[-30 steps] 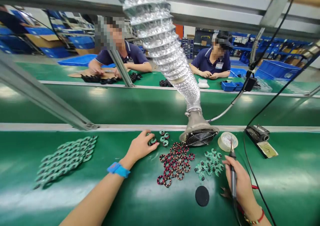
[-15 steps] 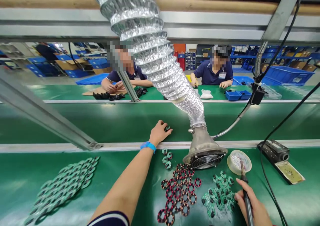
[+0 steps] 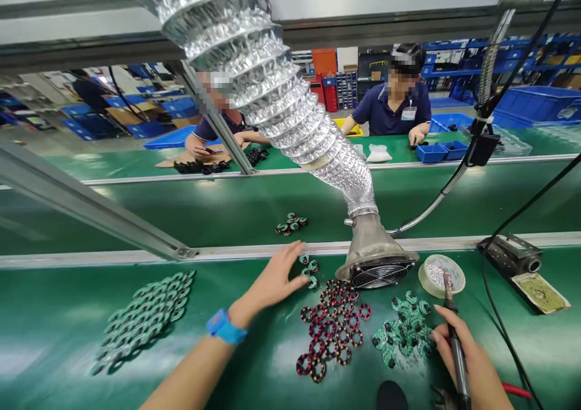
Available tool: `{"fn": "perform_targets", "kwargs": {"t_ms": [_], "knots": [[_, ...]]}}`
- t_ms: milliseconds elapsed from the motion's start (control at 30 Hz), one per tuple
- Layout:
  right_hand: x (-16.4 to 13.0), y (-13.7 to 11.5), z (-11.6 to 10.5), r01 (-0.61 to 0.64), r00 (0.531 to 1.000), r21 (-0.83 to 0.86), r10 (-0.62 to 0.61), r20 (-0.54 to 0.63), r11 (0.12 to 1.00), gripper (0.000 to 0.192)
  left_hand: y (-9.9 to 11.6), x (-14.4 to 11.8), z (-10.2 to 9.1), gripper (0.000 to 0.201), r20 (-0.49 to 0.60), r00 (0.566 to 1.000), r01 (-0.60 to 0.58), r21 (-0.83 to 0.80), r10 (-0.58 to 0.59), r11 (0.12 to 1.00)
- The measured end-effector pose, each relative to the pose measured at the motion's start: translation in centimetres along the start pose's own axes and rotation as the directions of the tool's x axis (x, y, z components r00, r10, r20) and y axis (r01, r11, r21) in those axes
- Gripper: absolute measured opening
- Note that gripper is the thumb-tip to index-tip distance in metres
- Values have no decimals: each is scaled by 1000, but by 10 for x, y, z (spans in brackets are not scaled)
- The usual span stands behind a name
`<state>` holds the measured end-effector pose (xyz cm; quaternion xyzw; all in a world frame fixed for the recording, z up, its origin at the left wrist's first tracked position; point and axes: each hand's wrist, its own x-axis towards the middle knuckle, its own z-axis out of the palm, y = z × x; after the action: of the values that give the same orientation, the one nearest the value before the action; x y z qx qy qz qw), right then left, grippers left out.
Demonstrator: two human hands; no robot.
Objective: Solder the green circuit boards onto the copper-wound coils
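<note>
Our left hand [image 3: 276, 280] lies open, empty, fingertips just beside three small green rings [image 3: 309, 271] on the tabletop [image 3: 68, 313]; our right hand [image 3: 472, 364] grips a soldering iron [image 3: 454, 343] upright, tip clear of the rings

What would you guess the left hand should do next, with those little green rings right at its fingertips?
Probably close the fingers on one of the small green rings. The left hand lies open on the bench with its fingertips right beside them, holding nothing, while the right hand grips the soldering iron with its tip at the solder spool.
</note>
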<state>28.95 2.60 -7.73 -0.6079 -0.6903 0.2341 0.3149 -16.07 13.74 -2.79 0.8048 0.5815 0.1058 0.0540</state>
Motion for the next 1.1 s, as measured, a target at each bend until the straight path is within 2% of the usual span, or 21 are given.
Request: {"fn": "perform_targets", "kwargs": {"t_ms": [100,267,367,433,567,733,867,933,1000,1100], "knots": [[1,-3,0,-17,1000,5,17,-18,1000,44,27,-15,13,81,51,997,-61,-4,61,998],[2,-13,2,-29,997,2,29,-66,1000,42,43,10,22,62,7,999,-37,35,37,999],[2,-15,1,-27,997,11,28,-70,1000,41,43,26,24,37,0,1000,-23,48,23,999],[2,-14,1,-27,997,14,28,-70,1000,40,41,34,27,30,-2,1000,7,54,-7,999],[1,-11,2,-28,998,2,28,-57,1000,41,34,56,32,34,-14,997,81,54,-80,995],[2,5,7,6,1000,-7,-6,-30,1000,42,24,112,34,36,-99,972,216,25,-212,976],[3,17,13,40,998,15,-40,-42,999,42,22,145,34,36,-123,961,243,-44,-246,969],[3,19,14,31,997,33,-29,-65,999,45,20,149,30,36,-134,960,237,-86,-247,968],[3,18,12,6,996,42,-2,-94,999,51,14,140,23,37,-174,948,245,-133,-266,960],[2,7,5,-24,992,16,26,-125,1000,57,1,105,5,39,-248,902,302,-222,-354,927]]}}
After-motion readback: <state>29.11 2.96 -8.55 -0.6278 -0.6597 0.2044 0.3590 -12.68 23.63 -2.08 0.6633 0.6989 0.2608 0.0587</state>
